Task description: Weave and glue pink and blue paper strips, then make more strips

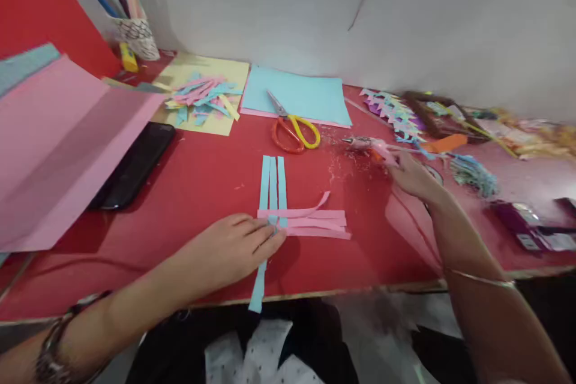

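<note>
The red tabletop (211,174) offers open surface between the light-blue paper strips (273,186) and the black phone (148,156); the scissors (285,114) bound the far side. Its near edge runs just below the left hand (240,246), and one blue end pokes past it. Mid-table, these narrow strips cross pink paper strips (330,214), one of which curls upward. Blue long axes run away from the person; pink ones lie crosswise, pointing right. The left fingertips rest on the crossing; I cannot tell whether they pinch. The right hand (411,177) grasps a glue gun (360,143), nozzle leftward.
</note>
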### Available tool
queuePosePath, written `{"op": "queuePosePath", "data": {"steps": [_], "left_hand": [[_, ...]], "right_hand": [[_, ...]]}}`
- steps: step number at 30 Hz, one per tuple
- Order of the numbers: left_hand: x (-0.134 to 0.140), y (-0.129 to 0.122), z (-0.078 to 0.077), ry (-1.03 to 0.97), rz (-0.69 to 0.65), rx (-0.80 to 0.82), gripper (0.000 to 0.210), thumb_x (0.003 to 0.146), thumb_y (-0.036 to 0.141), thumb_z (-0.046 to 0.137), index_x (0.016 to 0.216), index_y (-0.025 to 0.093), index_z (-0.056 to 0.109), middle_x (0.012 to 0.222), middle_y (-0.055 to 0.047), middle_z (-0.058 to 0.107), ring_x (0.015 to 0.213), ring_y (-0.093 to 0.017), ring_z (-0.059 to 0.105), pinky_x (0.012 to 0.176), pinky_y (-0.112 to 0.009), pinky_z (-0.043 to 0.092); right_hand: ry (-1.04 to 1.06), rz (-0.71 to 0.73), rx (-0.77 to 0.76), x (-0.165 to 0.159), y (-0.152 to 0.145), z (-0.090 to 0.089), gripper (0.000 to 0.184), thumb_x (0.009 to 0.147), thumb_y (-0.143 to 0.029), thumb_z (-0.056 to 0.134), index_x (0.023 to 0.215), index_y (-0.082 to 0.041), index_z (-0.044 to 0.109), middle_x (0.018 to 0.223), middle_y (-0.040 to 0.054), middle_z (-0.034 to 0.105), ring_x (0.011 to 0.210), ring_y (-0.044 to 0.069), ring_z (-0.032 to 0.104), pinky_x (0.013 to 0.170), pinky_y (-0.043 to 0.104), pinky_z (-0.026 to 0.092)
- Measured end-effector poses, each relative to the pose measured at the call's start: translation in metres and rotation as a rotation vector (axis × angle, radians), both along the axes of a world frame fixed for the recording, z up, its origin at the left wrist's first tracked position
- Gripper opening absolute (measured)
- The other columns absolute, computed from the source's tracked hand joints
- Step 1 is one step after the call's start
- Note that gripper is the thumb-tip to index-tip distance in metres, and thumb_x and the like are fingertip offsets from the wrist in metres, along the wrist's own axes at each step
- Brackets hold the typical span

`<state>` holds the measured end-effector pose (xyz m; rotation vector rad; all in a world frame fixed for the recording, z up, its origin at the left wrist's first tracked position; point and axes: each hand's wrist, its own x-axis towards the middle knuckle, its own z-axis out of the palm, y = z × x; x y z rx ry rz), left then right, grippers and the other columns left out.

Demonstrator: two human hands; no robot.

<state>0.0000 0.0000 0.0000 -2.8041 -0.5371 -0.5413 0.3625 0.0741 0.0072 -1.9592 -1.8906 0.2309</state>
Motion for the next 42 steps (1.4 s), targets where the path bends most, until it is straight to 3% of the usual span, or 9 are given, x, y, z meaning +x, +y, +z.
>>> {"op": "queuePosePath", "data": {"steps": [4,7,12,15,20,42], "left_hand": [[0.000,-0.002,-0.003,0.011,0.007,0.019,0.041,0.081,-0.004,0.029,0.098,0.014,0.062,0.090,0.000,0.072,0.077,-0.011,0.065,0.069,-0.024,0.044],[-0.001,-0.005,-0.006,0.028,-0.003,0.065,0.041,0.082,-0.002,0.029,0.096,0.013,0.063,0.093,-0.003,0.071,0.080,-0.012,0.065,0.071,-0.025,0.045],[-0.005,-0.011,-0.009,0.135,0.017,0.057,0.038,0.085,0.005,0.031,0.105,0.014,0.062,0.101,-0.007,0.069,0.091,-0.014,0.063,0.079,-0.026,0.045],[-0.005,-0.011,-0.009,0.107,0.021,0.065,0.041,0.085,0.004,0.027,0.102,0.013,0.063,0.100,-0.006,0.069,0.090,-0.014,0.063,0.079,-0.026,0.045],[-0.004,-0.010,-0.009,0.059,0.026,0.083,0.044,0.085,0.002,0.025,0.098,0.013,0.065,0.097,-0.005,0.070,0.086,-0.013,0.064,0.077,-0.025,0.045],[-0.005,-0.010,-0.010,0.019,0.012,0.076,0.048,0.085,0.000,0.022,0.094,0.013,0.067,0.095,-0.003,0.071,0.084,-0.013,0.065,0.075,-0.025,0.045]], "right_hand": [[0.040,0.086,0.053,-0.027,-0.005,0.014,0.035,0.076,-0.035,0.040,0.104,-0.019,0.052,0.086,0.0069,0.059,0.083,0.021,0.056,0.072,0.036,0.046],[-0.002,0.138,0.158,-0.054,-0.010,0.019,0.041,0.079,-0.042,0.041,0.111,-0.019,0.050,0.099,0.0097,0.060,0.095,0.025,0.055,0.077,0.039,0.046],[-0.148,0.220,0.217,-0.095,-0.015,0.007,0.050,0.078,-0.049,0.046,0.117,-0.018,0.048,0.116,0.0128,0.057,0.106,0.030,0.054,0.084,0.045,0.044],[-0.218,0.339,0.181,-0.106,-0.017,-0.003,0.048,0.079,-0.048,0.047,0.117,-0.019,0.050,0.117,0.0113,0.058,0.107,0.028,0.054,0.086,0.043,0.045],[-0.265,0.482,0.116,-0.109,-0.020,-0.010,0.046,0.083,-0.047,0.043,0.119,-0.019,0.050,0.114,0.0108,0.060,0.107,0.026,0.055,0.085,0.042,0.047],[-0.300,0.445,0.126,-0.108,-0.017,-0.008,0.035,0.087,-0.034,0.039,0.116,-0.018,0.052,0.110,0.0102,0.061,0.100,0.024,0.058,0.081,0.038,0.048]]}}
